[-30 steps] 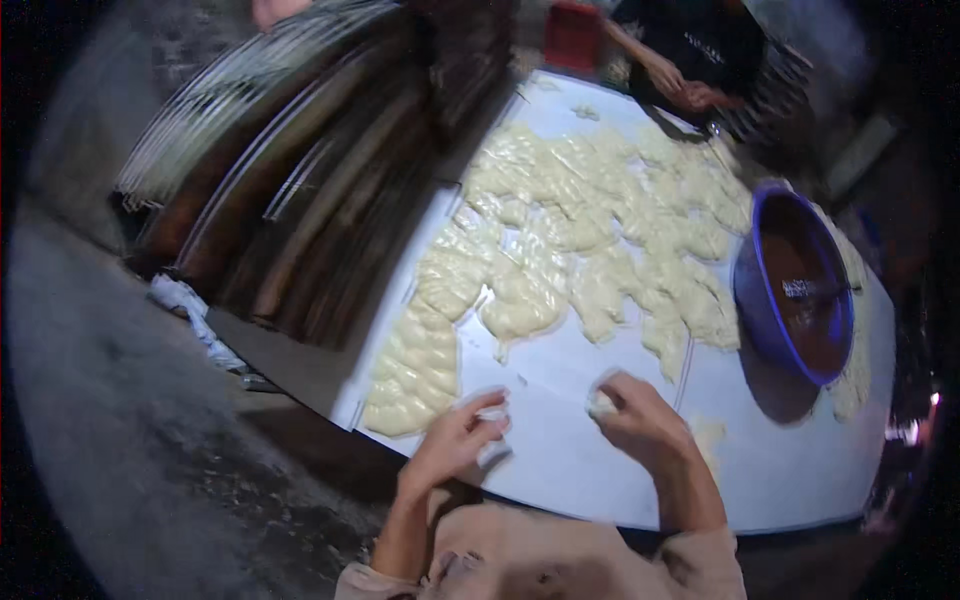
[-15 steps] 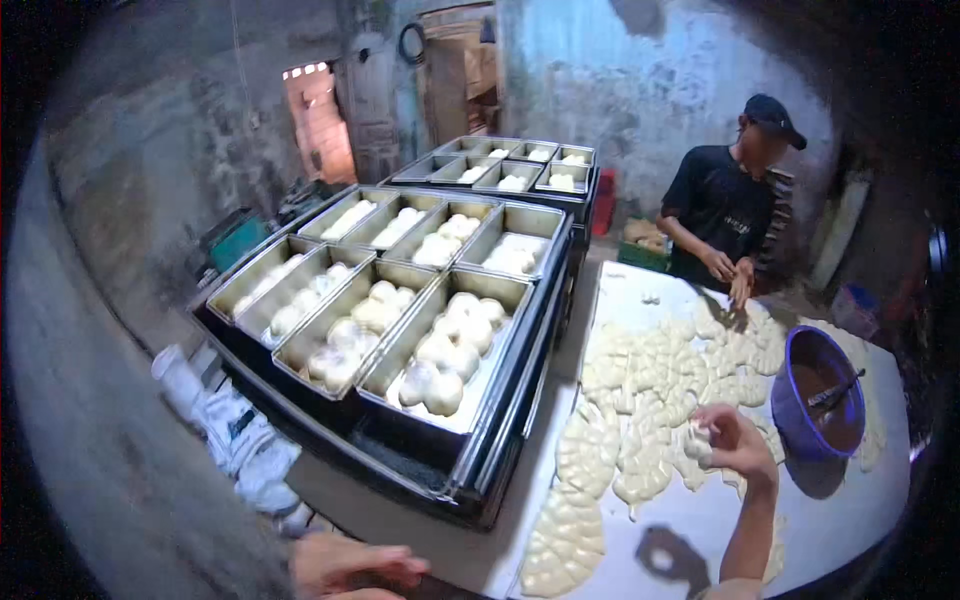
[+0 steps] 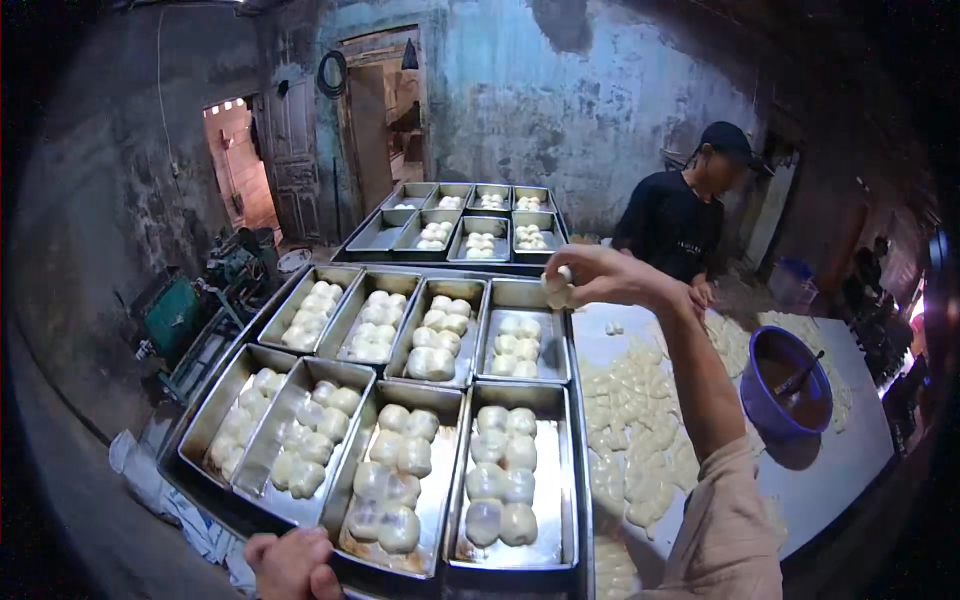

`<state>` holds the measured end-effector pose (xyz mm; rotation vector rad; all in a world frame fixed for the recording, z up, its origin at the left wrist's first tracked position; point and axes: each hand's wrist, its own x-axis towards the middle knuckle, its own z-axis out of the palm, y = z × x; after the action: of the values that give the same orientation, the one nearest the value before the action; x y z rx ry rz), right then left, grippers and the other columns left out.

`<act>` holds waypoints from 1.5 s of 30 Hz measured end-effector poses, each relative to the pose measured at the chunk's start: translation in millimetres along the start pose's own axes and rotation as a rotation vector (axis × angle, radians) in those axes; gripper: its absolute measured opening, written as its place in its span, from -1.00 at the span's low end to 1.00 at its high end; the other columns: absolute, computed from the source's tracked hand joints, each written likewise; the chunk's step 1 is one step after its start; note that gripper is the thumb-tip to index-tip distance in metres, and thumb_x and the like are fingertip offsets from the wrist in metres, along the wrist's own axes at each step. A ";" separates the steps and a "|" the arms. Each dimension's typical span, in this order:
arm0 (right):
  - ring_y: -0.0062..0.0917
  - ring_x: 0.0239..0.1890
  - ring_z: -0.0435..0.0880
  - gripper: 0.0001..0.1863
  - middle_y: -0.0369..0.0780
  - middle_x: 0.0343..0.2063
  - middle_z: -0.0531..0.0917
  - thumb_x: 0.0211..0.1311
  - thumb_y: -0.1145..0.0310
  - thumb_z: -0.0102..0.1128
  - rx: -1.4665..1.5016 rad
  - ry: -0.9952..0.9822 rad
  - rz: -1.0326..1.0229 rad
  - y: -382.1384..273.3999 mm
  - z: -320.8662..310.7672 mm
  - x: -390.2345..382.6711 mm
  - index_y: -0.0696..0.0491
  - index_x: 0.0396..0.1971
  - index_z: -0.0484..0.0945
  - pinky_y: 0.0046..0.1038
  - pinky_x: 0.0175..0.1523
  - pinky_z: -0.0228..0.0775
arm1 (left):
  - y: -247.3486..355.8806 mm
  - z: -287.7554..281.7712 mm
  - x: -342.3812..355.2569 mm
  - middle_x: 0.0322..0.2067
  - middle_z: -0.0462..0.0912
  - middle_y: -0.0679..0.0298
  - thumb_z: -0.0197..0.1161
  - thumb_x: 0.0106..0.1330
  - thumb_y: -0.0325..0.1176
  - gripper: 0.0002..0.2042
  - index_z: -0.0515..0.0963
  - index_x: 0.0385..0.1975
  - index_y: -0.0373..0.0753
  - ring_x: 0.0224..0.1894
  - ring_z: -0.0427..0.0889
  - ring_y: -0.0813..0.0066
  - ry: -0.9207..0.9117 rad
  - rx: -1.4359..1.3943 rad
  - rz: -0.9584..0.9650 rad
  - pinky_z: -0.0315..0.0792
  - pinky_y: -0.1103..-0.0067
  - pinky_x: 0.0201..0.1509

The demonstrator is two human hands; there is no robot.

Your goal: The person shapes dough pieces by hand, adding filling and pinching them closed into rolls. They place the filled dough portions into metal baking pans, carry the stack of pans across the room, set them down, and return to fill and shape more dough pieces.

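My right hand [image 3: 605, 277] is raised over the far right corner of the near group of tins, its fingers pinched on a small piece of dough [image 3: 557, 290]. Below it, a metal loaf tin [image 3: 545, 365] holds pale dough balls [image 3: 515, 346] in two rows. My left hand [image 3: 290, 565] is low at the near edge, beside another loaf tin [image 3: 415, 562] of dough balls. Its fingers are curled in; whatever they may hold is hidden. Flattened, scored dough [image 3: 640, 430] covers much of the white table on the right.
More tins [image 3: 480, 240] stand behind on a second stack. A purple tub [image 3: 790, 425] with a utensil sits on the white table [image 3: 850, 470]. Another person [image 3: 680, 220] in dark clothes stands at its far side. Green machinery [image 3: 180, 315] and white sacks [image 3: 175, 495] lie left.
My right hand has risen from the dough on the table to above the tins, carrying the piece of dough. My left hand has curled its fingers. The view has swung toward the tins.
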<state>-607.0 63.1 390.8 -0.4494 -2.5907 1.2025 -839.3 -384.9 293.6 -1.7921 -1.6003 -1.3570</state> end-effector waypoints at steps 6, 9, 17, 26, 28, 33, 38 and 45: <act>-0.40 -0.18 0.56 -0.61 -0.19 -0.24 0.60 -0.04 0.45 0.25 -0.549 -0.300 -0.081 52.5 7.6 87.7 0.05 -0.10 0.58 -0.34 -0.09 0.42 | -7.8 10.6 5.3 -0.31 0.67 -0.06 0.05 0.33 -0.33 -0.73 0.58 -0.27 -0.45 -0.32 0.69 0.04 0.139 0.139 -0.001 0.46 0.23 -0.16; -0.36 -0.20 0.57 -0.56 -0.17 -0.29 0.57 -0.02 0.43 0.21 -0.472 -0.412 0.011 70.8 14.2 103.6 0.02 -0.03 0.57 -0.28 -0.07 0.43 | -9.1 -1.8 9.4 -0.30 0.68 -0.09 -0.02 0.38 -0.27 -0.67 0.59 -0.23 -0.44 -0.23 0.68 -0.07 -0.160 0.207 0.021 0.48 0.26 -0.18; -0.18 -0.03 0.62 -0.52 -0.03 0.02 0.59 0.11 0.36 0.09 -0.489 -0.281 0.055 54.8 20.8 102.3 0.08 0.10 0.49 -0.26 0.03 0.46 | -31.1 -16.3 2.5 -0.23 0.69 -0.07 -0.04 0.36 -0.30 -0.67 0.58 -0.21 -0.46 -0.20 0.70 0.00 -0.369 0.202 0.165 0.48 0.27 -0.21; -0.14 -0.10 0.60 -0.70 -0.08 -0.16 0.57 0.04 0.52 0.21 -0.868 0.052 -0.300 60.1 50.1 92.6 0.03 -0.16 0.61 -0.28 -0.01 0.49 | -40.6 -25.4 -1.3 -0.14 0.64 -0.13 0.17 0.17 -0.31 -0.72 0.58 -0.23 -0.38 -0.15 0.67 -0.06 -0.530 0.137 0.123 0.49 0.19 -0.22; -0.17 -0.08 0.61 -0.67 -0.10 -0.16 0.59 0.05 0.51 0.21 -0.995 0.125 -0.208 50.7 47.4 84.9 0.01 -0.12 0.63 -0.28 0.01 0.49 | -60.1 -28.9 -0.8 -0.16 0.63 -0.14 0.20 0.12 -0.28 -0.74 0.58 -0.30 -0.34 -0.17 0.66 -0.08 -0.599 0.036 0.245 0.49 0.19 -0.23; -0.15 -0.20 0.68 -0.66 -0.07 -0.27 0.69 0.05 0.42 0.16 -0.897 -0.004 -0.124 88.3 38.1 91.8 0.01 -0.11 0.64 -0.21 -0.06 0.53 | -60.4 -29.6 -17.6 -0.29 0.61 -0.14 0.29 0.00 -0.18 -0.75 0.47 -0.60 -0.24 -0.27 0.64 -0.16 -0.677 0.031 0.189 0.45 0.17 -0.30; -0.16 -0.16 0.69 -0.62 -0.04 -0.26 0.71 0.01 0.43 0.13 -0.857 -0.164 -0.017 64.4 40.6 96.2 -0.01 -0.09 0.64 -0.15 -0.09 0.54 | -40.7 14.0 -31.1 -0.29 0.66 -0.03 0.08 0.32 -0.05 -0.64 0.49 -0.28 -0.30 -0.31 0.69 0.03 0.053 0.200 0.248 0.42 0.22 -0.15; -0.14 -0.13 0.67 -0.64 -0.10 0.08 0.51 0.10 0.43 0.12 -0.948 0.244 -0.141 25.5 67.5 57.6 -0.10 -0.06 0.63 -0.19 -0.01 0.53 | -15.5 16.6 -25.9 -0.38 0.66 0.15 0.03 0.34 -0.18 -0.71 0.53 -0.30 -0.32 -0.37 0.61 0.25 0.191 0.324 0.175 0.35 0.27 -0.13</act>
<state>-679.3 53.5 334.1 -0.5134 -2.7422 -0.1923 -843.9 -381.4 259.6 -1.5217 -1.4302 -1.0825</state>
